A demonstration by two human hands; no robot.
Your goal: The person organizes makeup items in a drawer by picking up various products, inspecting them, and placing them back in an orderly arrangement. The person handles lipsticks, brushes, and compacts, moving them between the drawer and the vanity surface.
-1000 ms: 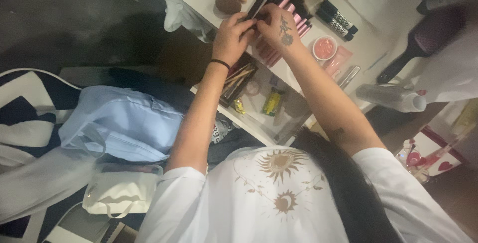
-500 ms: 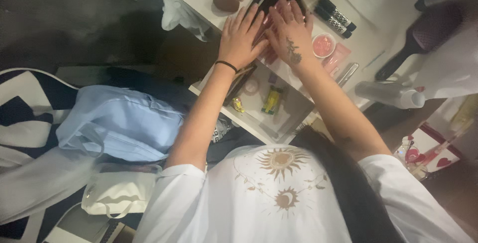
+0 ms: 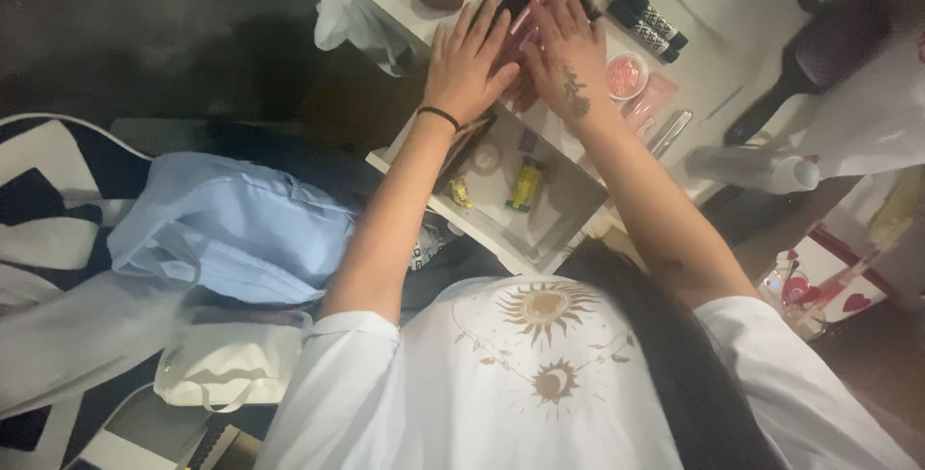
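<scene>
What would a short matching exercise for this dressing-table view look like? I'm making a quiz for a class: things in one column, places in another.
Things:
1. left hand
2. yellow tube
3. round pink compact
4. light blue garment

Places:
a. in the open drawer
b. on the tabletop just right of the right hand
c. flat over the dark makeup items
d. left of the left forearm

Pairs: 1-c, 2-a, 3-b, 4-d
</scene>
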